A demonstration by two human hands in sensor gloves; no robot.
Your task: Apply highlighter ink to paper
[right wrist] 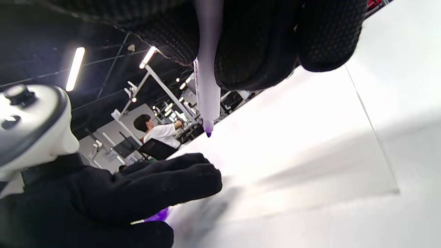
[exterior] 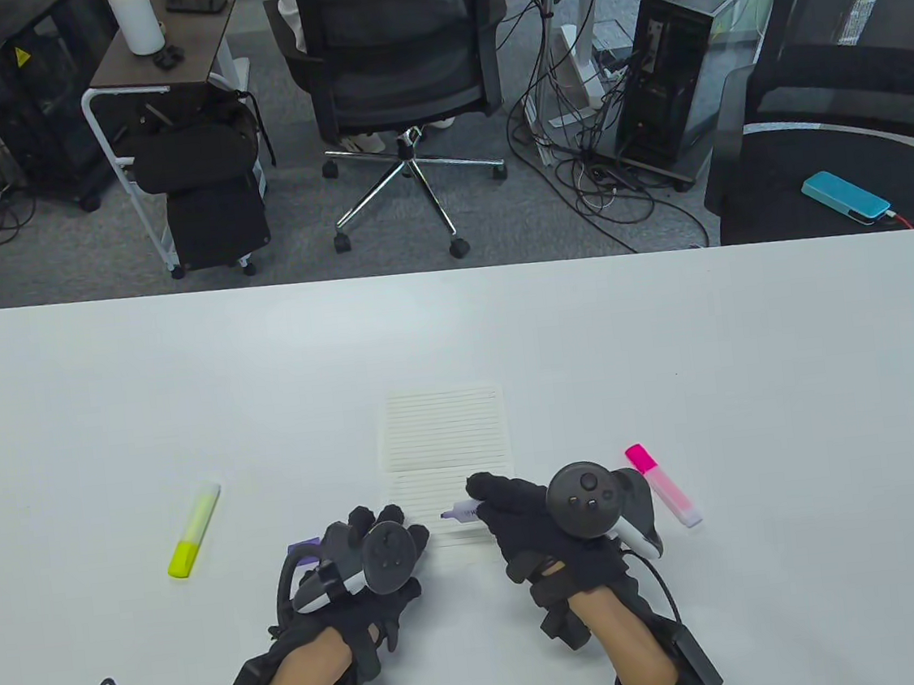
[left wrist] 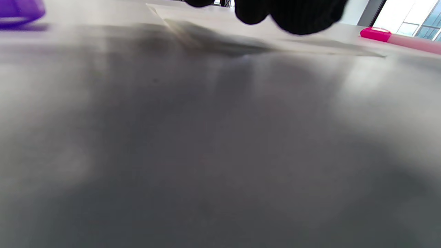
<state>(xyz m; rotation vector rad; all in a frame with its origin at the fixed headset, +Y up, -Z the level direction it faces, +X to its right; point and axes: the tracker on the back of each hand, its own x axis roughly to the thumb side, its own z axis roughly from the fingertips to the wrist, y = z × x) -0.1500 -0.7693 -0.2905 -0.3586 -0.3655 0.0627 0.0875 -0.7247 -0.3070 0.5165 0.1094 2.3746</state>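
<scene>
A lined sheet of paper [exterior: 447, 441] lies at the table's middle. My right hand [exterior: 496, 495] grips an uncapped purple highlighter [exterior: 465, 510], its tip pointing left over the sheet's near edge. In the right wrist view the highlighter [right wrist: 206, 93] runs down between the gloved fingers [right wrist: 262, 51], tip just above the paper [right wrist: 310, 137]; contact cannot be told. My left hand [exterior: 391, 526] rests flat with its fingertips on the paper's near left corner. The purple cap [exterior: 303, 551] lies beside the left hand, and shows as the cap [left wrist: 17, 10] in the left wrist view.
A yellow highlighter [exterior: 194, 531] lies capped at the left. A pink highlighter [exterior: 662, 486] lies just right of my right hand, seen as the pink highlighter [left wrist: 396, 37] from the left wrist. Office chairs and computer towers stand beyond the table's far edge [exterior: 449, 268].
</scene>
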